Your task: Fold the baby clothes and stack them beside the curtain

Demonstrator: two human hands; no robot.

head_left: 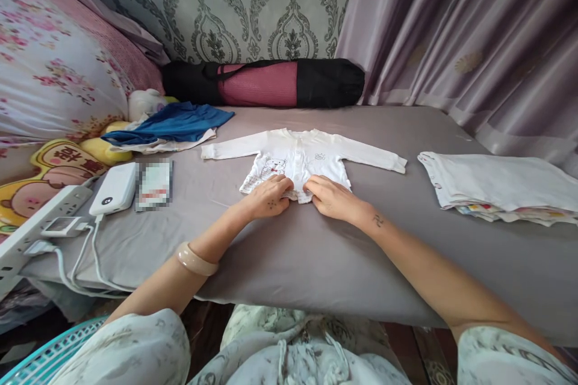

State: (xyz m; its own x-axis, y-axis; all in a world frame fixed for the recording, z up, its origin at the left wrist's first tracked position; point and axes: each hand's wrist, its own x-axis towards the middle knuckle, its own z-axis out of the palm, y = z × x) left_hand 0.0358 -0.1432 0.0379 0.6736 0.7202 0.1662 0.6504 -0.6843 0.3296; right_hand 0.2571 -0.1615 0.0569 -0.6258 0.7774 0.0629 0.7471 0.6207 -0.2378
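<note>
A small white long-sleeved shirt (300,153) with a bear print lies spread on the grey sheet (289,258), its sleeves stretched out to both sides. At the lower hem near the front opening, my left hand (271,195) pinches the cloth, fingers closed. My right hand (329,197) grips the hem just across the opening, its fingers also closed. A narrow gap separates the two hands. The fingertips are partly hidden in the fabric.
Folded white cloths (501,183) are stacked at the right. Blue clothing (174,123), a white power bank (115,188), a power strip (45,222) with cables and plush toys lie left. A black and red rolled bag (259,83) lies along the wall.
</note>
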